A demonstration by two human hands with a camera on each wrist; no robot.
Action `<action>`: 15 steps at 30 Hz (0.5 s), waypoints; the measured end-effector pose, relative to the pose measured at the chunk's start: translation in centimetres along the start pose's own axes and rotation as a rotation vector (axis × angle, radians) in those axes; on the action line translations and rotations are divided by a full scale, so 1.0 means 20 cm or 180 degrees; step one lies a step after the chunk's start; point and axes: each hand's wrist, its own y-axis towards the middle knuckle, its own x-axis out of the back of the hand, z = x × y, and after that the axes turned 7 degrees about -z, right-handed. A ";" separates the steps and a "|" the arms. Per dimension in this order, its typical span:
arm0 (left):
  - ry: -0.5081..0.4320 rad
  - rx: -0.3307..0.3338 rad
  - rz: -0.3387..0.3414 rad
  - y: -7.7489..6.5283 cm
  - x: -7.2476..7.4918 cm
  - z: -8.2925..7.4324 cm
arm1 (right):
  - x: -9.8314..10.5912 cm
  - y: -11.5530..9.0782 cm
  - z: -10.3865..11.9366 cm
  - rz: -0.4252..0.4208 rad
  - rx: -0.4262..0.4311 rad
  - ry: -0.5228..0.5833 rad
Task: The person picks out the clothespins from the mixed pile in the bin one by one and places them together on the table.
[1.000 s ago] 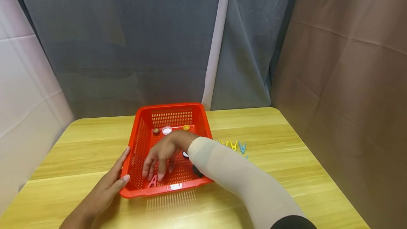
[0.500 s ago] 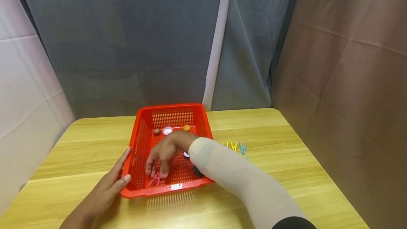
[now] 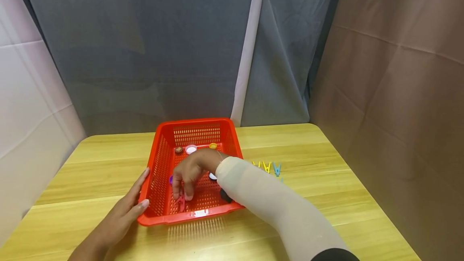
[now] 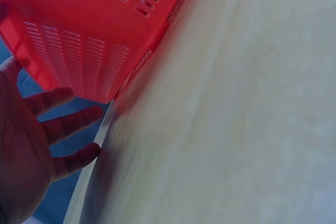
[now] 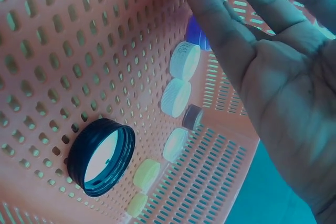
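Observation:
My right hand [image 3: 190,174] reaches down into the red plastic basket [image 3: 237,148]. Its thumb and fingers pinch a pink clothespin [image 3: 182,204] near the basket's front wall. In the right wrist view the fingertips run out of the frame top and the clothespin is out of sight. My left hand [image 3: 121,214] rests against the basket's left side near the front corner, fingers straight. The left wrist view shows the left hand [image 4: 26,140] with fingers spread beside the basket. Around my right hand lie bottle caps, among them a purple cap [image 3: 170,180] and a black cap [image 5: 100,157].
Right of the basket, yellow clothespins [image 3: 266,167] and a blue clothespin [image 3: 277,169] lie on the wooden table [image 3: 308,148]. A brown cap [image 3: 178,150], a pink-rimmed cap [image 3: 191,149] and a yellow cap [image 3: 212,146] sit deeper in the basket. Grey curtain [image 3: 163,51] hangs behind.
My right hand has moved slightly right inside the basket, and the pink clothespin has shifted right and turned more upright with it. The purple cap has come into view. My left hand stays put.

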 end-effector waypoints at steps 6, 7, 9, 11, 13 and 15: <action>0.0026 0.0041 0.0008 0.00 0.00 0.00 | -0.01 0.01 -0.01 -0.0144 0.0016 0.0094; 0.0037 0.0052 0.0009 0.00 0.00 0.00 | -0.01 0.01 -0.01 -0.0122 -0.0010 0.0183; 0.0068 0.0076 0.0004 0.00 0.00 0.00 | -0.01 0.01 -0.01 -0.0084 -0.0100 0.0368; 0.0103 0.0093 -0.0001 0.00 0.00 0.00 | -0.01 0.01 0.00 -0.0026 -0.0211 0.0508; 0.0132 0.0097 -0.0005 0.00 0.00 -0.01 | -0.02 0.01 0.01 0.0037 -0.0306 0.0562; 0.0138 0.0091 -0.0008 0.00 0.01 -0.01 | -0.02 0.01 0.03 0.0092 -0.0367 0.0508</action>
